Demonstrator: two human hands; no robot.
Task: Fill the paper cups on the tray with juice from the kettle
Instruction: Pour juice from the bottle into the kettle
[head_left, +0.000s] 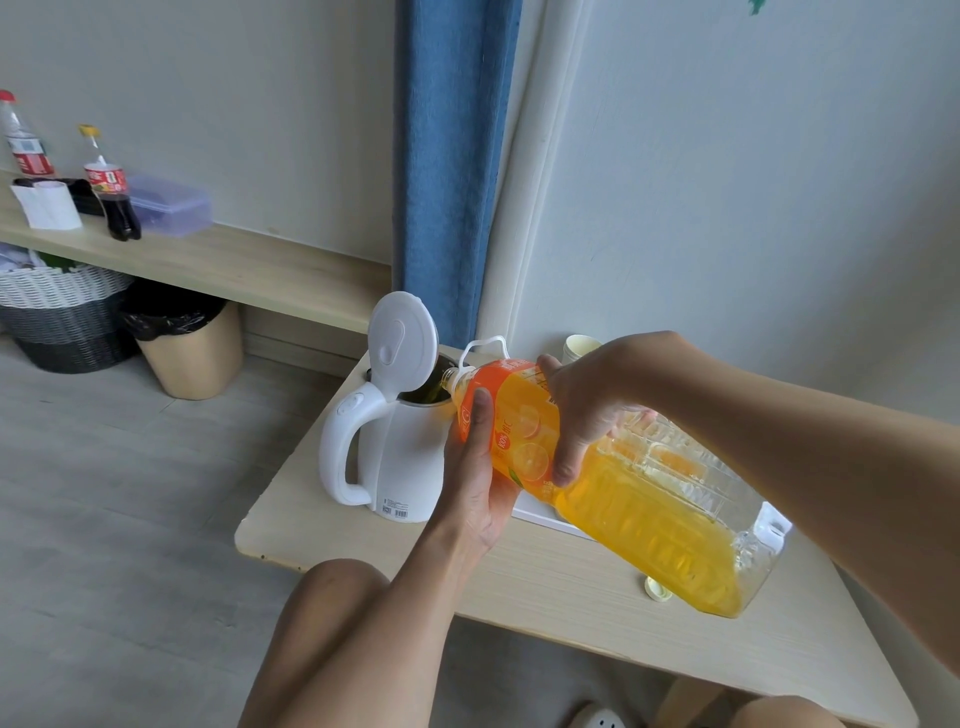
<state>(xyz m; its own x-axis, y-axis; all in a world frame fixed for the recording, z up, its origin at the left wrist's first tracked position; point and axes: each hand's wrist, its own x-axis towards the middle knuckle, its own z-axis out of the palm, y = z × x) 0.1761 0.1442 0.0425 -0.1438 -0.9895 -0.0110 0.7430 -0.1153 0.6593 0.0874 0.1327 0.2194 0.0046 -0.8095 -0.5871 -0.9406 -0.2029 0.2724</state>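
Blocking most of the tray (540, 514), the big juice bottle (623, 499) left you only a white edge of it to see. Your right forearm cut off all but the rim of the paper cups (582, 349) by the wall, so their number could not be told. The kettle (395, 457) was dark inside and its level was hard to make out.

The bottle lay tilted, its long axis running from the base at the lower right to the neck at the upper left, which pointed into the kettle's open mouth. The kettle stood upright at the left end of the table (571, 587), lid (402, 338) hinged up, handle facing left.

Your left hand (475, 467) cupped the bottle from below near the neck, thumb pressed on the orange label. Your right hand (587, 410) clamped over the top, fingers wrapped round it. Orange juice filled over half the bottle, pooled along its lower side. A pale bottle cap (658, 590) lay on the table beside the base.
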